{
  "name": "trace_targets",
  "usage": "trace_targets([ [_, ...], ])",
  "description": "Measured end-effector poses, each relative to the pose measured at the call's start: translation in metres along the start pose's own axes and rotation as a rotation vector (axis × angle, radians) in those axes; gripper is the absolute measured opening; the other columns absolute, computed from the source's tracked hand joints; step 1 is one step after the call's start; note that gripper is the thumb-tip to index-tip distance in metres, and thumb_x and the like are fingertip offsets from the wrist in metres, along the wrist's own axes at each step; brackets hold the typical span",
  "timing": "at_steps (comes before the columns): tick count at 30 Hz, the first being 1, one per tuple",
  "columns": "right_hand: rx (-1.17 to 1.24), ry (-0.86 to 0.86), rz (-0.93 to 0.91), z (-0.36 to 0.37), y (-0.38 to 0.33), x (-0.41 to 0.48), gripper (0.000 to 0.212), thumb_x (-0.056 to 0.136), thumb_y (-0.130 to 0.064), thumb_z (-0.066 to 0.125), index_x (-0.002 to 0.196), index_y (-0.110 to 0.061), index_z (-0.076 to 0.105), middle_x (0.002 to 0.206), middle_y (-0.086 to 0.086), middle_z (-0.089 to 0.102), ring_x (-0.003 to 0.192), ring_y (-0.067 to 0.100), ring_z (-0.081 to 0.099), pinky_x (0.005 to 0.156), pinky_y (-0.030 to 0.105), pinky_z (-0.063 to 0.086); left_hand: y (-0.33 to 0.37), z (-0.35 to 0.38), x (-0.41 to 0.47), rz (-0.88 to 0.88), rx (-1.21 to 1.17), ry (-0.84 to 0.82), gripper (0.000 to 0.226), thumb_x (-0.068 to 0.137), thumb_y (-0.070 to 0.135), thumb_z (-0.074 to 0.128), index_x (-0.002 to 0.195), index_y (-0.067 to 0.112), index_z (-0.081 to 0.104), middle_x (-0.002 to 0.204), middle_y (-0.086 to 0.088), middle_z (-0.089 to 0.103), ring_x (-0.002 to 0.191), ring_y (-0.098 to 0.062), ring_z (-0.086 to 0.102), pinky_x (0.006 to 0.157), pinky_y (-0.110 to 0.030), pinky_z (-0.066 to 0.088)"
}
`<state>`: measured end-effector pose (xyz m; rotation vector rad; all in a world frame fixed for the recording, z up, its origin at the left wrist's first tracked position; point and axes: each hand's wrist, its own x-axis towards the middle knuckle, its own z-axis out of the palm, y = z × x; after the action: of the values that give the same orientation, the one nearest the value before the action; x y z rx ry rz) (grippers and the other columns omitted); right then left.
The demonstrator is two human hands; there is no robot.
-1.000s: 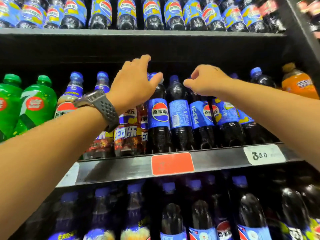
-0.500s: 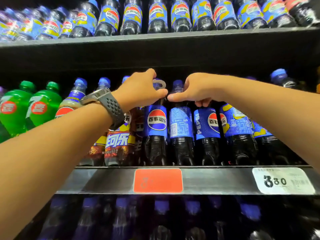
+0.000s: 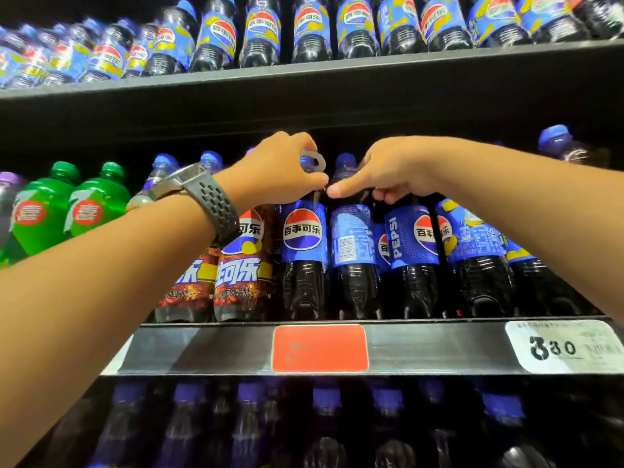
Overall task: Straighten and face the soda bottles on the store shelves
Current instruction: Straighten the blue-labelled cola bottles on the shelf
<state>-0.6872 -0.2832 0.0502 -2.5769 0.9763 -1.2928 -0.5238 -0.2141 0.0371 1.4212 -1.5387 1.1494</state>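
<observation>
- Head view: left hand [image 3: 280, 177] grips neck of dark plastic cola bottle [image 3: 304, 238], blue logo label, on black middle shelf [image 3: 236, 349].
- Right hand [image 3: 395, 170] curls round top of blue-labelled PEPSI bottle [image 3: 412, 238] further right.

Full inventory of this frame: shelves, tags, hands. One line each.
Top-shelf cola bottles: many, blue-yellow labels, top shelf.
Green bottles: two, green, middle shelf left.
Purple-capped bottle: one, far left edge, cut off.
Brown-label cola bottles: at least two, behind left wrist.
Blue-label Pepsi bottles: at least five, middle shelf centre to right.
Bottom-shelf bottles: several, dark, blue caps, blurred.
Red tag: one, shelf edge centre.
White tag: one, shelf edge right.
Watch: one, grey strap, left wrist.
Left hand: grips neck of the logo-front Pepsi bottle.
Right hand: curled over neck of the PEPSI-lettered bottle.
</observation>
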Motion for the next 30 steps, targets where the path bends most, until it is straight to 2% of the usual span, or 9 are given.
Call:
trace_targets([
  [2,-0.050,0.036,-0.010,0.000,-0.001,0.003,0.049,0.059,-0.046,0.086,0.083,-0.010,0.064,0.059,0.001,0.054,0.045,0.011,0.045,0.037,0.017,0.038,-0.001,0.000,-0.001,0.015,0.013,0.014,0.053,0.080,0.050,0.065,0.125,0.024,0.055,0.122,-0.008,0.055,0.110,-0.025,0.054,0.084,-0.030,0.041],
  [4,0.009,0.030,-0.015,-0.005,0.001,0.004,0.037,0.062,-0.035,0.087,0.078,-0.011,0.063,0.054,0.001,0.050,0.046,0.011,0.042,0.037,0.018,0.036,-0.003,-0.001,-0.002,0.023,0.016,0.035,0.051,0.080,0.051,0.064,0.122,0.025,0.056,0.121,-0.008,0.054,0.109,-0.025,0.053,0.084,-0.030,0.040],
  [8,0.141,-0.092,-0.030,-0.022,0.008,0.006,0.022,0.070,-0.012,0.080,0.073,-0.017,0.059,0.058,-0.002,0.047,0.044,0.006,0.039,0.039,0.017,0.031,-0.003,-0.001,-0.003,0.048,0.019,0.045,0.048,0.079,0.053,0.064,0.117,0.025,0.057,0.117,-0.005,0.055,0.104,-0.022,0.054,0.081,-0.029,0.039],
  [10,0.112,-0.124,-0.033,-0.021,0.005,0.007,0.024,0.068,-0.020,0.083,0.077,-0.018,0.060,0.065,-0.002,0.050,0.045,0.006,0.042,0.038,0.017,0.033,-0.003,-0.001,-0.004,0.068,0.023,0.048,0.048,0.079,0.054,0.064,0.115,0.024,0.058,0.116,-0.003,0.057,0.103,-0.020,0.055,0.082,-0.030,0.042],
  [14,-0.136,-0.041,-0.034,-0.008,-0.004,0.009,0.068,0.046,-0.058,0.086,0.089,-0.012,0.061,0.061,0.001,0.057,0.048,0.012,0.051,0.039,0.018,0.041,-0.002,-0.002,-0.004,0.088,0.019,0.044,0.050,0.079,0.056,0.064,0.116,0.023,0.059,0.118,0.000,0.059,0.106,-0.018,0.054,0.087,-0.036,0.047],
  [18,-0.296,0.038,-0.037,-0.002,-0.008,0.008,0.068,0.048,-0.063,0.083,0.085,-0.010,0.061,0.053,0.002,0.067,0.041,0.010,0.058,0.043,0.020,0.044,-0.002,-0.001,-0.002,0.077,0.024,0.034,0.050,0.080,0.055,0.064,0.119,0.024,0.057,0.120,-0.001,0.057,0.108,-0.017,0.053,0.086,-0.034,0.047],
  [21,-0.234,0.030,-0.045,-0.012,-0.006,0.007,0.063,0.049,-0.053,0.088,0.087,-0.010,0.061,0.056,0.000,0.066,0.046,0.011,0.056,0.044,0.021,0.044,-0.003,-0.002,-0.001,0.074,0.025,0.028,0.051,0.081,0.053,0.064,0.121,0.023,0.057,0.123,-0.002,0.057,0.111,-0.019,0.052,0.090,-0.037,0.047],
  [25,0.020,-0.146,-0.081,-0.026,0.003,0.003,0.051,0.064,-0.028,0.087,0.103,-0.011,0.059,0.071,-0.002,0.058,0.057,0.010,0.050,0.049,0.022,0.045,0.000,-0.003,0.003,0.101,0.000,0.004,0.060,0.082,0.041,0.063,0.138,0.024,0.048,0.139,-0.002,0.051,0.130,-0.022,0.044,0.105,-0.042,0.040],
  [30,-0.013,-0.206,-0.094,-0.032,0.005,0.004,0.046,0.070,-0.022,0.082,0.107,-0.008,0.058,0.084,0.003,0.063,0.061,0.009,0.057,0.049,0.022,0.047,0.019,-0.002,0.014,0.102,0.011,-0.124,0.068,0.086,0.037,0.055,0.149,0.027,0.031,0.141,-0.001,0.052,0.129,-0.020,0.047,0.111,-0.038,0.033],
])
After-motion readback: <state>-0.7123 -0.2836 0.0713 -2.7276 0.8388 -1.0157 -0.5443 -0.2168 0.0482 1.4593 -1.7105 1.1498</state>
